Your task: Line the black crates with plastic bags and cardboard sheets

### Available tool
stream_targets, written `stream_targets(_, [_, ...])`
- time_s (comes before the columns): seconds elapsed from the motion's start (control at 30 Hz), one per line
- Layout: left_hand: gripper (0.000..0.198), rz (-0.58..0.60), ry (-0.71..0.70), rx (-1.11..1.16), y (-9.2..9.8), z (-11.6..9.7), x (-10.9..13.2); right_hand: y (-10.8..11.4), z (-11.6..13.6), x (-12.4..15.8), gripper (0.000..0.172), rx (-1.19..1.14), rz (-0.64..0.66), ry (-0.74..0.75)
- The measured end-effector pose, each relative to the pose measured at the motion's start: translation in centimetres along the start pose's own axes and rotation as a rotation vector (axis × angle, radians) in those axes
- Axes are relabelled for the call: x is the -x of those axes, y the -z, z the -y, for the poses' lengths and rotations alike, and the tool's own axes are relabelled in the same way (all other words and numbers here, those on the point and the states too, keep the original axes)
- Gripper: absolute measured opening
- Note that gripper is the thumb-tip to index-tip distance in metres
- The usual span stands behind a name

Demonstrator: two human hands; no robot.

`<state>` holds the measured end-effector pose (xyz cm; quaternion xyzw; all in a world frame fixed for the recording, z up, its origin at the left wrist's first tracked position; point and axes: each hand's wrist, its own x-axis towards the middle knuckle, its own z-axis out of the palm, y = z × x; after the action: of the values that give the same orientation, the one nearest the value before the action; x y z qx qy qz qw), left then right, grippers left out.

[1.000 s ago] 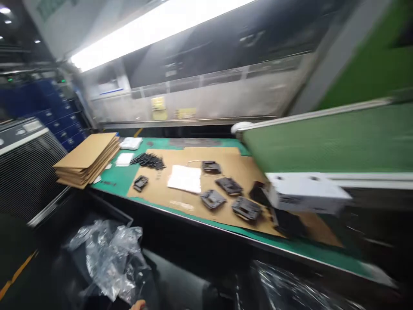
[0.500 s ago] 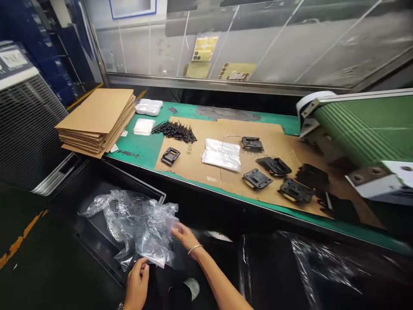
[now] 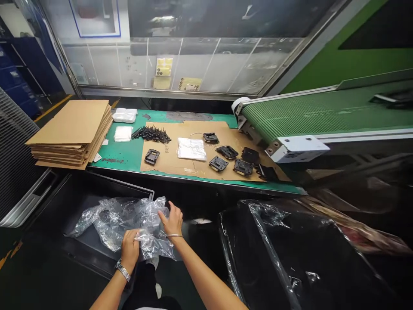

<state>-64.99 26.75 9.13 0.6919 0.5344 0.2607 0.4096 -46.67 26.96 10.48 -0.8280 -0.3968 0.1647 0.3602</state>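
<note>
Crumpled clear plastic bag [image 3: 112, 224] lies loosely over a black crate [image 3: 77, 198] below the bench. My left hand [image 3: 130, 249], with a metal watch at the wrist, has its fingers closed on the bag's near edge. My right hand [image 3: 172, 220], wearing a bangle, is at the bag's right side, thumb and fingers apart against the film. Above the hands, the bench carries a stack of clear flat bags [image 3: 191, 149], a heap of thin black parts [image 3: 152, 134] and several black plastic frames [image 3: 218, 163].
Cardboard sheets [image 3: 71, 125] are stacked at the bench's left end. A green conveyor belt [image 3: 290, 112] slopes in from the right. Below it stands a black bin lined with clear plastic [image 3: 267, 249]. White packs [image 3: 124, 115] sit at the back left.
The view has swung right, showing more of the conveyor and lined bin. My left hand has moved up onto the bag and closed on it; my right hand has risen along its side.
</note>
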Motion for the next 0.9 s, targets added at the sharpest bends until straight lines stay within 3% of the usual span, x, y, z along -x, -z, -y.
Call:
stream_targets(0.1, [0.03,0.012,0.01,0.139,2.6,-2.0,0.1,2.5,1.7,1.0,0.035,-0.087,0.022,0.178])
stream_targets(0.2, [0.038,0.09,-0.044,0.227,5.3,-5.0,1.4,5.3,3.9,3.0,0.051,-0.124,0.114,0.493])
stream_targets(0.27, [0.04,0.149,-0.083,0.255,7.2,-6.7,2.7,6.9,5.3,4.2,0.052,-0.129,0.282,0.648])
stream_targets(0.37, [0.042,0.165,-0.103,0.266,10.1,-8.3,4.5,8.2,6.8,5.3,0.017,-0.205,0.562,0.601])
stream_targets(0.43, [0.043,0.11,-0.097,0.264,12.0,-8.8,5.4,8.7,7.7,5.9,0.024,-0.316,0.678,0.486])
stream_targets(0.57, [0.042,0.058,-0.086,0.324,15.6,-10.1,6.8,10.0,10.4,7.8,0.048,-0.562,0.79,0.246])
stream_targets(0.67, [0.035,0.022,-0.124,0.395,17.6,-11.6,7.7,12.1,12.9,9.5,0.054,-0.668,0.862,0.236])
stream_targets(0.8, [0.028,-0.099,-0.175,0.508,19.4,-13.1,8.4,14.7,15.5,10.8,0.049,-0.657,1.031,0.271])
stream_targets(0.9, [0.029,-0.117,-0.159,0.602,20.4,-13.5,8.3,15.6,16.8,11.0,0.05,-0.58,0.981,0.27])
